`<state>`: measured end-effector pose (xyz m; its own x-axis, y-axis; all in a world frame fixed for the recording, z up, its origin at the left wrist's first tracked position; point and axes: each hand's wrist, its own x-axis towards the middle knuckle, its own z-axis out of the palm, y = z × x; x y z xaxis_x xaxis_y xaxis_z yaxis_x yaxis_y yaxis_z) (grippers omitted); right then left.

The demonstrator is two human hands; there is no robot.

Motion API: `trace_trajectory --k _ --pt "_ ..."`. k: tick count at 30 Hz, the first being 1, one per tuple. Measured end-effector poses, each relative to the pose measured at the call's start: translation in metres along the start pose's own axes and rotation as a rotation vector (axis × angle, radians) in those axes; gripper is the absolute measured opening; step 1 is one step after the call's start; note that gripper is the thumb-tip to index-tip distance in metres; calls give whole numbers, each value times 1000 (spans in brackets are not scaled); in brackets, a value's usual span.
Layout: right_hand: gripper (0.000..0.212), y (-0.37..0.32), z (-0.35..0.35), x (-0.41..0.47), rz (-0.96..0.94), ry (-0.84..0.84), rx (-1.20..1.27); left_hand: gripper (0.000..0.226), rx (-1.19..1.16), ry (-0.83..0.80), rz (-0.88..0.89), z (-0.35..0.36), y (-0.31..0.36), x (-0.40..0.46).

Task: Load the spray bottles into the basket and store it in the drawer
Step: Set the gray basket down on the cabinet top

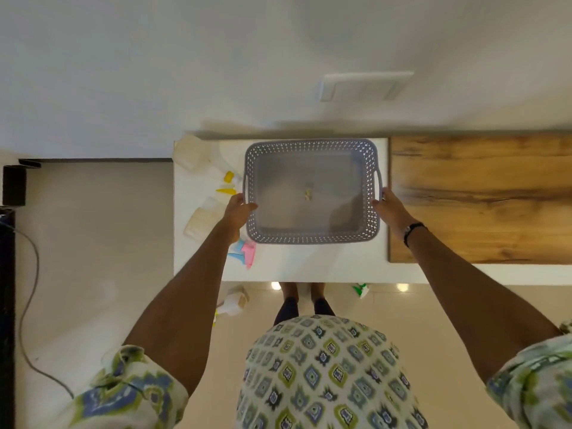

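A grey perforated plastic basket [312,239] sits on the white counter [309,267], with nothing in it but a small sticker. My left hand [236,212] grips its left rim and my right hand [388,205] grips its right rim, just below the side handles. Clear spray bottles lie on the counter left of the basket: one with a yellow trigger [227,181], another clear bottle [202,219], and pink and blue triggers [246,252] partly hidden under my left forearm.
A wooden countertop [479,196] adjoins the white counter on the right. On the floor below lie a bottle with a yellow trigger [232,301] and a green-trigger bottle [360,289]. A cable [29,292] trails over the floor at left. A wall socket plate [365,86] is behind.
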<state>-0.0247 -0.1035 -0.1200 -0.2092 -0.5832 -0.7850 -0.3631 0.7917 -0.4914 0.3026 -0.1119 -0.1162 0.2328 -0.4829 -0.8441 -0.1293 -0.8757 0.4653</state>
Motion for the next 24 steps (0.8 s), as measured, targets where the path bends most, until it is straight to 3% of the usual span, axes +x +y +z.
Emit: trace_trajectory --k 5,11,15,24 --pt "43 -1 6 -16 -52 -24 -4 61 70 -37 7 -1 -1 -2" --pt "61 8 22 -60 -131 -54 -40 42 202 -6 103 2 -22 -39" --pt "66 25 44 -100 -89 -150 -69 28 429 -103 140 -2 -62 -79" --pt "64 -15 56 -177 -217 -208 157 24 196 -66 222 -15 -56 -144"
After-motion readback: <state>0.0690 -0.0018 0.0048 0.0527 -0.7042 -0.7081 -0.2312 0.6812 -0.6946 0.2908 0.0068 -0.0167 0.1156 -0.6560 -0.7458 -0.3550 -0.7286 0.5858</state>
